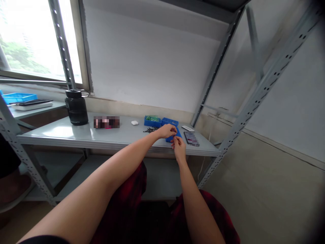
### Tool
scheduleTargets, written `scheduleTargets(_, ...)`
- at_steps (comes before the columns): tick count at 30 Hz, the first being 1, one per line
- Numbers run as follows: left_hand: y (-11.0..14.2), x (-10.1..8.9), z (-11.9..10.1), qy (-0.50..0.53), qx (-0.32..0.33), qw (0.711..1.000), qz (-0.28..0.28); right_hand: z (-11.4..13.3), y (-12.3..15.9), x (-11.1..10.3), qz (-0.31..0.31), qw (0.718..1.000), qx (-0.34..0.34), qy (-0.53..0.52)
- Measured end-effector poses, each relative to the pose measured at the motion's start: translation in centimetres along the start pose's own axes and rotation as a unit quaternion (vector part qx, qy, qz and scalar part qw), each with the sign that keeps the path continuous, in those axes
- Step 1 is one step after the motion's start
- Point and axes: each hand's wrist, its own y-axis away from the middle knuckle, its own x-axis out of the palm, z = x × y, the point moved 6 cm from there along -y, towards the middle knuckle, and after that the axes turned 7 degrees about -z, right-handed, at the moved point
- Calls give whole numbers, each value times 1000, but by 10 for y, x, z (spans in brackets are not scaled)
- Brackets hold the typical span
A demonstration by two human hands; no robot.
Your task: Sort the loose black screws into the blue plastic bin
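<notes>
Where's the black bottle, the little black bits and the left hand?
Black bottle (77,111), head view: middle of its body.
Black bits (151,129), head view: middle of the pile.
Left hand (167,131), head view: back of the hand.

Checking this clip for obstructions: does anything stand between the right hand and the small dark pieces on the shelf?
Yes. In this view, the left hand lies between the right hand and the small dark pieces. The blue container sits beneath the hands.

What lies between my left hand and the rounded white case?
A pile of small dark pieces, with a blue box just behind it, in the head view.
</notes>
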Motion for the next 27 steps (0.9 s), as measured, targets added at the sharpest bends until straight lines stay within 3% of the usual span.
scheduleTargets(3, 1, 1, 0, -32, 9, 999, 1, 2, 0, -3, -13, 1000, -1, 11)
scheduleTargets(9, 3, 10, -1, -107, 29, 992, 66, 4, 0, -6, -42, 999, 12, 10)
scheduleTargets(18, 1, 12, 0, -113, 27, 991, 69, 4, 0, -3, -22, 1000, 18, 12)
scheduleTargets(27, 3, 10, 4, -139, 0, 987, 81, 0, -5, -9, -45, 999, 12, -10)
